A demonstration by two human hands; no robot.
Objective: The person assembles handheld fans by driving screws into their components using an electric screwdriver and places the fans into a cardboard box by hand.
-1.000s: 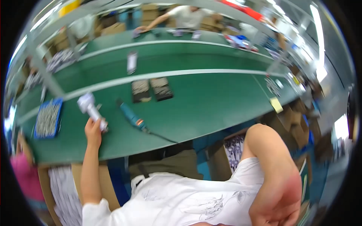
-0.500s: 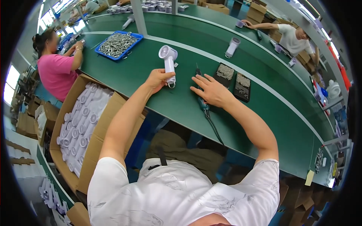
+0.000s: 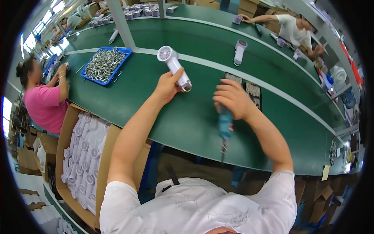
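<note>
A white handheld fan (image 3: 180,72) is in my left hand (image 3: 166,86), which is closed around the lower part of its handle. The round fan head points up and to the left, and a metal loop hangs at the handle's bottom end. To the right, my right hand (image 3: 234,99) is closed on a teal electric screwdriver (image 3: 225,124), slightly smeared by motion. Its cord end points toward me; its bit is hidden at the hand. Beyond that hand lie two black trays of small screws (image 3: 253,90), partly covered by it.
A blue tray of metal clips (image 3: 104,66) lies at the left. Beside me stands a cardboard box (image 3: 111,156) full of white fans. Another fan (image 3: 240,52) lies past the white strip on the green table (image 3: 187,128). Co-workers sit at left and far right.
My right hand has taken hold of the screwdriver and raised it off the table. The fan in my left hand has tilted further left. The whole view has shifted a little.
</note>
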